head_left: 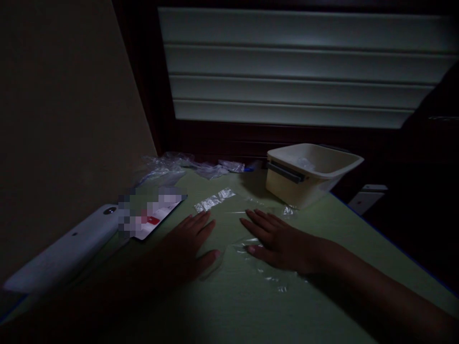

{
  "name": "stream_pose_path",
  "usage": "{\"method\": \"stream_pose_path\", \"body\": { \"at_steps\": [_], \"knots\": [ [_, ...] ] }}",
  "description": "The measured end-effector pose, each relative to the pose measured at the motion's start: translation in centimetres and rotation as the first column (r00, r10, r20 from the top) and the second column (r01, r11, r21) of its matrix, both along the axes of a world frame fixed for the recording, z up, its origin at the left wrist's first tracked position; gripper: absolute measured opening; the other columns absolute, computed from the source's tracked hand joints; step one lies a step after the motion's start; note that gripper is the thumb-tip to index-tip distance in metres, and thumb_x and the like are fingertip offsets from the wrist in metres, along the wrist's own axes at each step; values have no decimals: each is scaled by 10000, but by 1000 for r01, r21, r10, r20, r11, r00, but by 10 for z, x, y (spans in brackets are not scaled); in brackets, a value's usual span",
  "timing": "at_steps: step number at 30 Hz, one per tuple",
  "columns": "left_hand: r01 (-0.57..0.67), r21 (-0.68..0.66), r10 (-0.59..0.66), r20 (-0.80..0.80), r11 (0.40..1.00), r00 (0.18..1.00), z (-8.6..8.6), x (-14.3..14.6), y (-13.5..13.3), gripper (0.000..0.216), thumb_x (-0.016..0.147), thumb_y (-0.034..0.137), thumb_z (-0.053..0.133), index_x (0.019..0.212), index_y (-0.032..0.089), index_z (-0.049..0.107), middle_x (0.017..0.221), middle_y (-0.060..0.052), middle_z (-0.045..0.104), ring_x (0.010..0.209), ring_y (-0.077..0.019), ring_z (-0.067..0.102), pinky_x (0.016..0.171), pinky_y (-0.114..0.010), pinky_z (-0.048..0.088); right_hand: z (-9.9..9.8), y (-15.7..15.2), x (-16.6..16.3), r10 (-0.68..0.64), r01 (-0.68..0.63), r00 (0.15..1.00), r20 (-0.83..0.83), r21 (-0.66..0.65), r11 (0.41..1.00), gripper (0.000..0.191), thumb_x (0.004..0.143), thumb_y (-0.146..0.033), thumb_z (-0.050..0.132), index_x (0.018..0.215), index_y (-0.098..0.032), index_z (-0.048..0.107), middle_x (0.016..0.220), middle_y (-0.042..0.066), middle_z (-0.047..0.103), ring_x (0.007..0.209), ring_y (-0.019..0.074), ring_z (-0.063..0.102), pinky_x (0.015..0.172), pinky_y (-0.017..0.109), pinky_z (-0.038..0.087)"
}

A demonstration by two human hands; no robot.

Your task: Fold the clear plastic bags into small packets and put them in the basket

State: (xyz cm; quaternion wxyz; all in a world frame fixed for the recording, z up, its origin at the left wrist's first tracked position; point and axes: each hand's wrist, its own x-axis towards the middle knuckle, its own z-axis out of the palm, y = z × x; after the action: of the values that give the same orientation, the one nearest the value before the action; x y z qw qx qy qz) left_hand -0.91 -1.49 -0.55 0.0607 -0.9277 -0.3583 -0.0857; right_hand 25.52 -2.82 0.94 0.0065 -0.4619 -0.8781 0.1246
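Note:
The room is dim. My left hand (186, 243) lies flat on the green table (233, 306), fingers stretched out and together, thumb out to the right. My right hand (276, 239) lies flat beside it, fingers stretched forward, resting on a clear plastic bag (265, 274) that spreads under and in front of it. Neither hand grips anything. A small strip of clear plastic (214, 199) lies just beyond my left fingertips.
A cream plastic tub (311, 174) stands at the back right. Crumpled clear plastic (172, 165) is heaped along the back edge. A phone (154, 217) and a long white device (60, 253) lie at the left by the wall. A shuttered window (287, 67) is behind.

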Motion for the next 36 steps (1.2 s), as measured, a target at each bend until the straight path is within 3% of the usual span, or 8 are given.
{"method": "stream_pose_path", "body": {
  "at_steps": [6, 10, 13, 19, 23, 29, 36],
  "knots": [
    [-21, 15, 21, -25, 1000, 999, 2, 2, 0, 541, 892, 382, 556, 1326, 70, 471, 1392, -218, 442, 1292, -337, 430, 1020, -508, 426, 7, 12, 26, -96, 104, 993, 76, -119, 987, 798, 910, -671, 236, 1487, -120, 234, 1544, 164, 126, 1405, 336, 56, 1126, 559, 142],
    [-22, 23, 22, 3, 1000, 1000, 1, 1, 0, 537, 878, 373, 579, 1313, 74, 482, 1376, -215, 464, 1280, -337, 444, 1020, -513, 426, 11, 15, 24, -96, 96, 995, 16, -2, 995, 724, 940, -571, 317, 1419, -33, 381, 1496, 245, 280, 1379, 372, 249, 1098, 541, 270],
    [-23, 16, 22, 43, 1000, 999, -1, 3, 0, 585, 827, 380, 637, 1295, 57, 499, 1343, -226, 493, 1249, -358, 469, 996, -525, 444, 15, 13, 8, -86, 89, 996, -29, 105, 991, 629, 955, -436, 389, 1420, -13, 363, 1501, 254, 277, 1381, 348, 276, 1106, 485, 291],
    [-10, 45, 6, 86, 999, 996, -10, 2, 0, 728, 777, 497, 662, 1279, 1, 484, 1349, -294, 448, 1254, -398, 443, 971, -535, 454, 9, 16, -40, 180, -151, 977, -111, 231, 961, 571, 975, -375, 373, 1425, -24, 352, 1491, 226, 321, 1386, 303, 285, 1117, 448, 281],
    [0, 10, -1, 63, 1000, 998, -12, 1, 3, 744, 803, 529, 616, 1302, 1, 456, 1385, -299, 402, 1293, -405, 397, 1014, -571, 393, -8, 34, -51, 218, -177, 967, -131, 273, 946, 578, 971, -405, 395, 1405, -24, 390, 1468, 227, 366, 1369, 288, 329, 1115, 415, 294],
    [-43, -82, 47, 53, 996, 997, -2, 3, 0, 778, 775, 512, 655, 1329, 10, 441, 1414, -284, 369, 1313, -406, 367, 1037, -593, 351, -22, 54, -17, 105, -78, 990, -94, 253, 964, 582, 978, -431, 359, 1404, -36, 402, 1473, 246, 340, 1382, 315, 290, 1112, 487, 271],
    [-58, -101, 62, 39, 993, 997, 0, 3, -2, 787, 776, 525, 656, 1341, 26, 430, 1417, -268, 376, 1313, -404, 370, 1036, -613, 342, -20, 46, 38, -25, 38, 998, -54, 246, 969, 625, 975, -474, 311, 1429, -46, 353, 1482, 248, 318, 1376, 334, 296, 1092, 533, 288]
  ]
}}
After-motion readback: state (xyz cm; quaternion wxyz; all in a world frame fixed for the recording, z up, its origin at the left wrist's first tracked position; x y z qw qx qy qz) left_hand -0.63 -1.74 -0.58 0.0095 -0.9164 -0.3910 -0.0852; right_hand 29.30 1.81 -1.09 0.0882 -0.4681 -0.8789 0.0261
